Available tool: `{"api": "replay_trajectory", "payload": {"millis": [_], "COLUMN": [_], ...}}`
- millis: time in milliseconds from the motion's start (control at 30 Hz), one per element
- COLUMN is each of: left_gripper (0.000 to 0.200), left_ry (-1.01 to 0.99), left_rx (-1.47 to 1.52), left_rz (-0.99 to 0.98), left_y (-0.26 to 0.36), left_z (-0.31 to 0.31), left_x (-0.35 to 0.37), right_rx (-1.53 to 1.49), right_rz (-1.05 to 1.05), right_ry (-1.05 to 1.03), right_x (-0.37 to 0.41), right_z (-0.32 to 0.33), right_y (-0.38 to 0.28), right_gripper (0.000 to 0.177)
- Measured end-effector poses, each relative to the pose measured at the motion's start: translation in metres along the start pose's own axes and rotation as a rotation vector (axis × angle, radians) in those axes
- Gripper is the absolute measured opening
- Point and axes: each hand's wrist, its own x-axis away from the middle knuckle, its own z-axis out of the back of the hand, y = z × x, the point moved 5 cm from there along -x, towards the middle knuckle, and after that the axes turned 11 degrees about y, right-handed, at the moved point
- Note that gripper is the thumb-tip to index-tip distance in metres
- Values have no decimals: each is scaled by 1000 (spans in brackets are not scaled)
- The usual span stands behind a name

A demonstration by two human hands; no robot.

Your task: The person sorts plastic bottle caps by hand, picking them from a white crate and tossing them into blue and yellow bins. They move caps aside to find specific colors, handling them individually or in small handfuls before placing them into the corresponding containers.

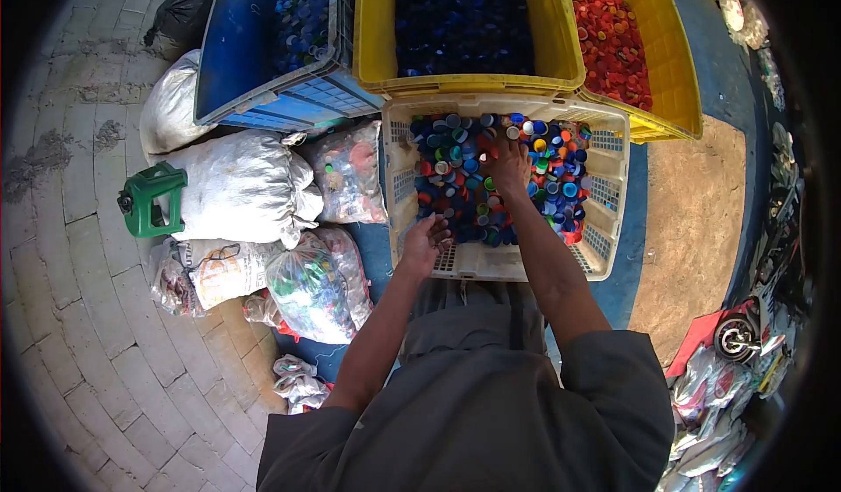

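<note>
Far left: green plastic stool [142, 199] tipped on the paving, hard and moulded. Beside it are white woven sacks [238, 185], full, slack and creased. Clear bags of caps [320, 283] lie nearer the person, film thin and crinkled, colours showing through.

Blue crate [235, 49], smooth walls and lattice base, holds blue caps [302, 21].

Left hand [427, 243] hangs at the near-left corner of the white crate [606, 196], palm up, loosely cupped and not closed. Whether anything lies in it cannot be told.

The white crate has perforated sides, scuffed. The mixed caps [462, 196] fill it: small round ribbed discs in blue, red, green, white and orange, heaped loose, some face up, some face down.

Right hand [509, 164] is mid-crate, palm down on the heap with fingers pushed in among the caps. Cannot tell whether they pinch any.

Judgement on doing this well: rake shallow with the fingertips rather than digging, since the caps slide and roll. Pinch each by its ribbed edge, and keep the cupped hand low over the crate so drops fall back in.

Beyond, a yellow crate [464, 84] holds dark blue caps [464, 19]. To the right, a second yellow crate [676, 67] holds red caps [613, 38], all glossy
</note>
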Motion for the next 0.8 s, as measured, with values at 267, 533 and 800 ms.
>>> {"api": "replay_trajectory", "payload": {"millis": [267, 533, 800], "left_gripper": [24, 21, 23], "left_ry": [-51, -18, 21], "left_rx": [-61, -205, -749], "left_rz": [-20, -83, -810], "left_y": [9, 19, 57], "left_z": [-13, -29, -93], "left_x": [1, -13, -56], "right_rx": [-69, -474, -1654], "right_rz": [58, -204, -938], "right_ry": [-50, 117, -89], "right_x": [8, 15, 82], "right_z": [-7, 20, 46], "right_y": [17, 35, 52], "right_gripper": [28, 27, 12]}}
